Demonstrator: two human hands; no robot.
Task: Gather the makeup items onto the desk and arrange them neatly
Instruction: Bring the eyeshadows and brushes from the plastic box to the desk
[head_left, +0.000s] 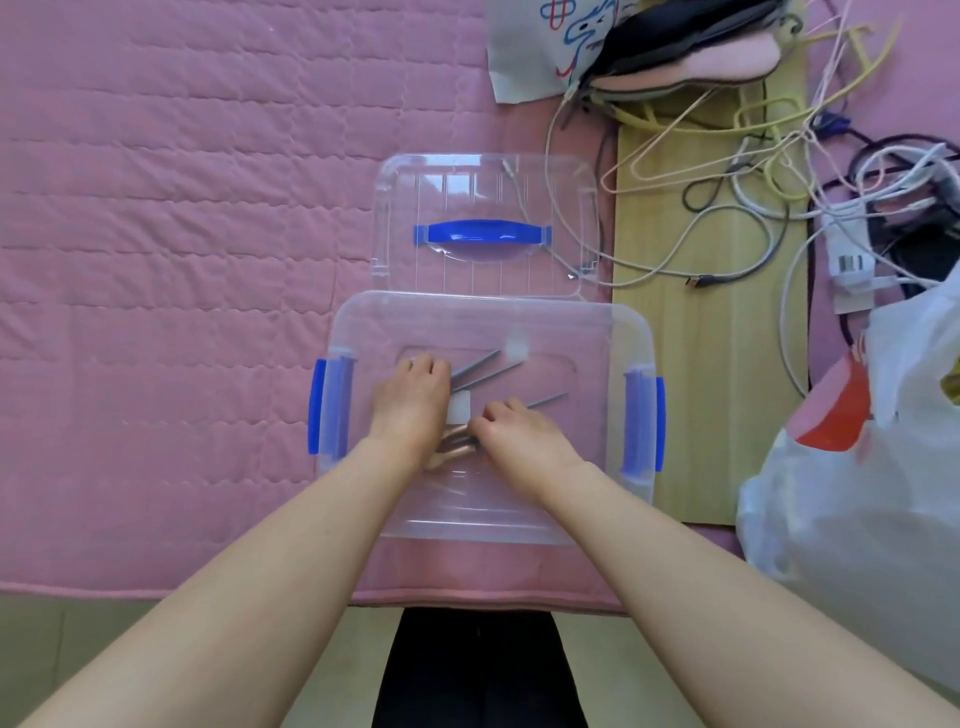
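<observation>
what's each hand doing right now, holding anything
Left hand: inside the clear box, fingers curled over thin grey sticks; grip cannot be told.
Right hand: curled beside a small white item; cannot tell.

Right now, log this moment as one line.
both hands in clear bin | left hand on thin grey sticks | right hand beside white block | lid off, behind

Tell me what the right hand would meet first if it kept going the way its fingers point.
The right hand points away from the person, inside the clear box. First in its line is probably the thin grey stick showing just past its knuckles, then the box's far wall. Depth is hard to judge, and the hand may already touch it.
</observation>
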